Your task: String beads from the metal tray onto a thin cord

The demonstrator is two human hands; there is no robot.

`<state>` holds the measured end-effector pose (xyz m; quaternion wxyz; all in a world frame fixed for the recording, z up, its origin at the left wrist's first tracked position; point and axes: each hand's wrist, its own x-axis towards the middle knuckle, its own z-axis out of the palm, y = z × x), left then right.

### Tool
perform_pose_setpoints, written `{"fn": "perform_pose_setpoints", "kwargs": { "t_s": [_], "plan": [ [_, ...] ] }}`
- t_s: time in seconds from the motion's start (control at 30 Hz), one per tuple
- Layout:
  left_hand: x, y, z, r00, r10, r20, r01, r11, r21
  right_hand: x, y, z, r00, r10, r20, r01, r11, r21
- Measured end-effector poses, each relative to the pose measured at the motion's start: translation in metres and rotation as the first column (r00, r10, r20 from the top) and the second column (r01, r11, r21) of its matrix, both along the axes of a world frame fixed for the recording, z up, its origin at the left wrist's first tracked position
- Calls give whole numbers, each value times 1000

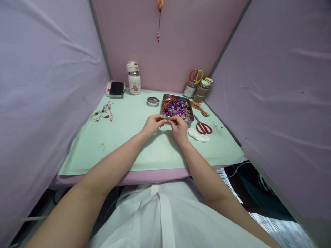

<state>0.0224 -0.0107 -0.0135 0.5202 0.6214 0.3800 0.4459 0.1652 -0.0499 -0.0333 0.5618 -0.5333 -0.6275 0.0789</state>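
Observation:
My left hand (154,124) and my right hand (179,128) meet fingertip to fingertip over the near edge of a metal tray (191,112). Both are closed in a pinch on something tiny; a bit of cord seems to hang below, but its kind is too small to make out. Purple, orange and dark beads (177,109) fill the tray, with reddish cords at its left side. Right of my right hand lie red-handled scissors (203,128) and a crumpled white cloth (198,135).
Behind the tray stand a jar holding scissors (189,89) and a brown jar (201,91). Orange cords (200,108) lie at the right. Leftward are a round container (152,101), a bottle (134,82), a black phone-like object (117,88) and beaded cords (103,112). Fabric walls enclose the table.

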Motion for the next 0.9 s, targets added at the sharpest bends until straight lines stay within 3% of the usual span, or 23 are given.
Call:
{"fn": "perform_pose_setpoints", "kwargs": {
  "t_s": [0.63,0.9],
  "plan": [
    [0,-3,3,1000,-24,3,24,999,-27,1,-2,0,990,45,134,-55,996,69],
    [0,-3,3,999,-31,15,31,999,17,3,0,0,993,-6,116,-2,997,74]
  ]
}}
